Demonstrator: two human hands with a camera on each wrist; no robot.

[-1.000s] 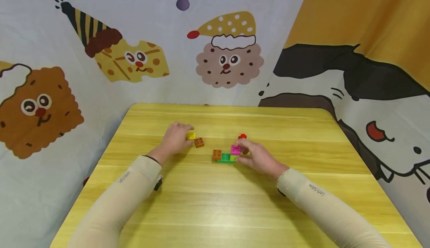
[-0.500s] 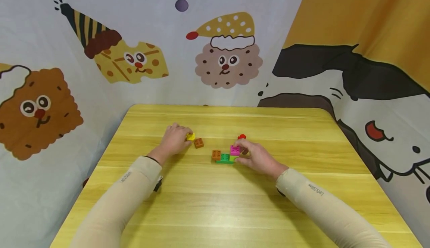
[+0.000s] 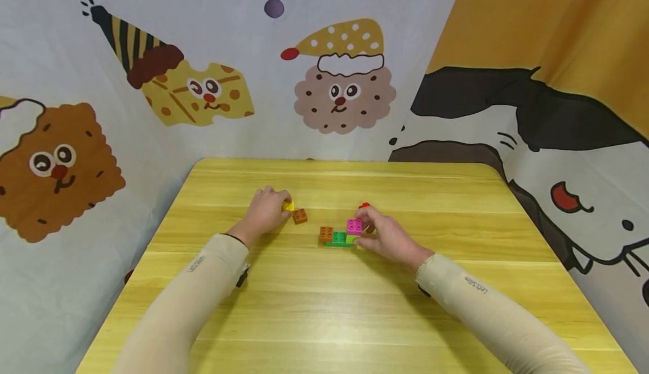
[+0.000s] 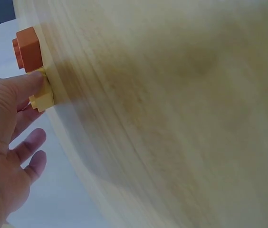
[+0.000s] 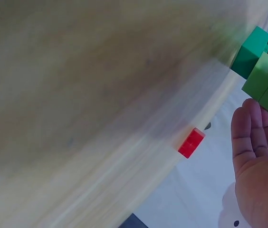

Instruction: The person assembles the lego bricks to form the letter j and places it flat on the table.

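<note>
One yellow block [image 3: 288, 206] is pinched in left hand [image 3: 265, 209], left of centre on table [image 3: 324, 317], beside loose brown block [image 3: 300, 216]; right hand [image 3: 389, 239] grips block stack [image 3: 339, 237] to the right, red block [image 5: 191, 142] farther off.

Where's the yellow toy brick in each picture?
Head: the yellow toy brick is left of centre, at the left hand's fingertips, beside an orange-brown brick.
Left wrist: near the left edge, above the middle, pinched under the thumb, next to that same orange-brown brick.
Right wrist: not in it.
Shared landmark: the wooden tabletop, in all three.
</note>
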